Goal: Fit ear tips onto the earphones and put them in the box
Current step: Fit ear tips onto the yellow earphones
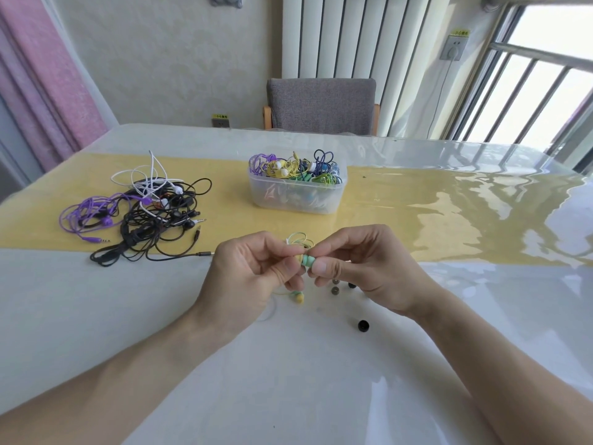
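Item: mint earbud (308, 261), which I pinch between my left hand (253, 271) and right hand (362, 271) to seat its tip, loose ear tips (363, 325) waiting below on the surface (288, 380).

White table (321, 396) bears tangled earphones (144, 213), box (296, 194), loose ear tips (363, 325).

Single head view, no second to compare. I look from the wearer's head, forward and down across the table (481, 332). Both hands sit close, centre frame; the chair (322, 106) and window (542, 81) lie far, at the top edge.
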{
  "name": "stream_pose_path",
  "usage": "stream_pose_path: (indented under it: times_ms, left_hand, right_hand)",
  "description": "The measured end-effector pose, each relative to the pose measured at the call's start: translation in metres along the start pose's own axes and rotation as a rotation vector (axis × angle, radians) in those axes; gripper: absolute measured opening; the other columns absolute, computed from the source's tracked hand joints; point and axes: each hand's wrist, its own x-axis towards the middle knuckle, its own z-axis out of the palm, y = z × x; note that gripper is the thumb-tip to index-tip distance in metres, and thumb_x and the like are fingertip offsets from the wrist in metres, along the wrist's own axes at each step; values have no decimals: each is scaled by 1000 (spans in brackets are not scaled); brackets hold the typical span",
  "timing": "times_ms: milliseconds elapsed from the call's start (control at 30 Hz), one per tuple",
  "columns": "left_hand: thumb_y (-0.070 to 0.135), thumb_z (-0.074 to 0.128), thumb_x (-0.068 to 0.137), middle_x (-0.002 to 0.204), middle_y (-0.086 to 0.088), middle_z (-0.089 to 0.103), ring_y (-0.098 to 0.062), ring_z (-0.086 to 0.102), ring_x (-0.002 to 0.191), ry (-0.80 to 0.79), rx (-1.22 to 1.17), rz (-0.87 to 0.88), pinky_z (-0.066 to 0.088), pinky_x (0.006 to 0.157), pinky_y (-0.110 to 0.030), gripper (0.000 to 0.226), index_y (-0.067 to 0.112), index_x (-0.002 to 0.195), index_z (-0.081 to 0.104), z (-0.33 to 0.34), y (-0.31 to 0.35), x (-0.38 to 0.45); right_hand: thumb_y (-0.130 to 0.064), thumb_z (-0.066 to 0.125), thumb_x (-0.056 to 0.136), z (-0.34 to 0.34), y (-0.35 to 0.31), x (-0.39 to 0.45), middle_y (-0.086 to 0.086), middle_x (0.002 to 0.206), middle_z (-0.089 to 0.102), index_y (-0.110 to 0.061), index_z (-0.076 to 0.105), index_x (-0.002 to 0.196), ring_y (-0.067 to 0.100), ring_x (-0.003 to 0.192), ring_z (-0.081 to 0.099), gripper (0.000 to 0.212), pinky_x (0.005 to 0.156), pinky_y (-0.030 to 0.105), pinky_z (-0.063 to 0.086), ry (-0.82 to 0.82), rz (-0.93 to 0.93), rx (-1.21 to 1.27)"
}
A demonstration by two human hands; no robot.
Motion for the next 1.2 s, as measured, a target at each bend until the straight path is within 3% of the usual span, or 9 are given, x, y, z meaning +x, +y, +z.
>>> stream_pose_path:
  times_ms: [133, 267, 400, 533, 633, 800, 933, 1067, 1200]
  left_hand:
    - [0, 74, 73, 63, -12, 64, -23, 58, 53, -46, -107, -113, 57, 62, -42, 9, 2, 79, 68, -1, 2, 0]
    - [-1, 69, 69, 61, -14, 61, -18, 54, 48, -91, -212, -256, 50, 53, -24, 13, 11, 67, 73, -2, 8, -1]
    - [1, 63, 68, 59, -11, 60, -16, 53, 48, -143, -243, -324, 46, 51, -21, 20, 16, 65, 75, -3, 11, -1]
    - [-11, 62, 80, 55, -7, 60, -15, 54, 47, -107, -28, -171, 45, 51, -21, 25, 10, 69, 69, -3, 9, -1]
    - [-19, 57, 84, 55, -4, 61, -14, 56, 48, -51, 110, -48, 46, 52, -20, 24, 3, 76, 61, -4, 5, 0]
    - [1, 64, 79, 64, -10, 64, -14, 57, 53, 5, 266, 133, 48, 55, -24, 10, 10, 76, 65, -7, 1, 0]
    - [3, 61, 79, 66, -5, 64, -17, 58, 57, 63, 434, 287, 49, 57, -26, 18, 20, 78, 66, -8, 1, -2]
    - [-11, 57, 78, 70, -7, 63, -9, 58, 63, 45, 599, 502, 47, 62, -15, 15, 0, 78, 67, -9, 5, -1]
    - [-13, 59, 81, 73, -7, 63, -10, 59, 66, 4, 656, 612, 48, 63, -15, 12, -6, 76, 66, -9, 6, 0]
  right_hand:
    - [3, 72, 79, 3, 0, -1, 4, 75, 75, 1, 73, 93, 11, 64, 67, 14, 61, 15, 50, -17, -34, 21]
    - [2, 74, 77, 2, 4, 1, 12, 82, 76, 3, 74, 95, 18, 68, 69, 19, 67, 23, 54, -29, -53, 13]
    - [2, 76, 76, 2, 3, 0, 4, 79, 77, -3, 75, 91, 16, 67, 70, 16, 66, 23, 55, -42, -70, -38]
    - [4, 76, 76, 5, 2, -1, 1, 75, 76, -4, 76, 90, 13, 64, 70, 16, 62, 18, 53, -20, -52, -51]
    - [5, 75, 78, 8, 3, -2, 8, 78, 77, 1, 75, 92, 17, 66, 72, 15, 64, 20, 55, 17, -27, -14]
    - [-11, 78, 71, 16, 5, -1, 24, 86, 75, -3, 79, 84, 32, 74, 72, 15, 73, 35, 61, 72, 49, 113]
    - [-12, 76, 67, 25, 1, -2, 15, 77, 74, -9, 80, 77, 25, 68, 72, 11, 68, 28, 59, 83, 172, 313]
    - [-11, 68, 73, 30, -4, -3, 7, 69, 68, -10, 79, 74, 14, 62, 66, 12, 64, 22, 58, 47, 301, 497]
    - [-14, 66, 76, 27, -8, -3, 5, 67, 63, -7, 75, 81, 10, 58, 64, 12, 60, 18, 56, 16, 430, 568]
